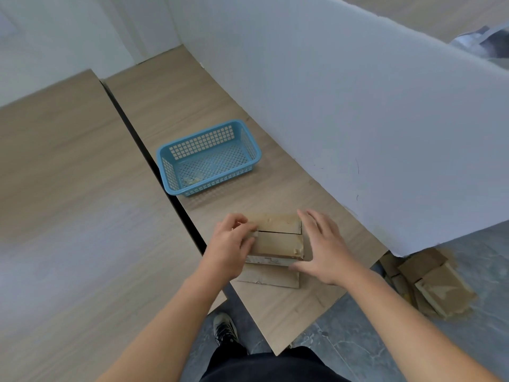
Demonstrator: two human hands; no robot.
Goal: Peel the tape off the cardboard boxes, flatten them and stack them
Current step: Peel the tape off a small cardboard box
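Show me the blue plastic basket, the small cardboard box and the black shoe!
Blue plastic mesh basket [212, 182]: head view, near wall.
Small brown cardboard box [278, 244]: head view, nearer top flap.
Black laced shoe [224, 328]: head view, laces.

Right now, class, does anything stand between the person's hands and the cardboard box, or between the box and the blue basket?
Nothing visible does. The left hand pinches the tape at the left end of the cardboard box, the right hand rests flat against its right side, and only bare table lies toward the blue basket.
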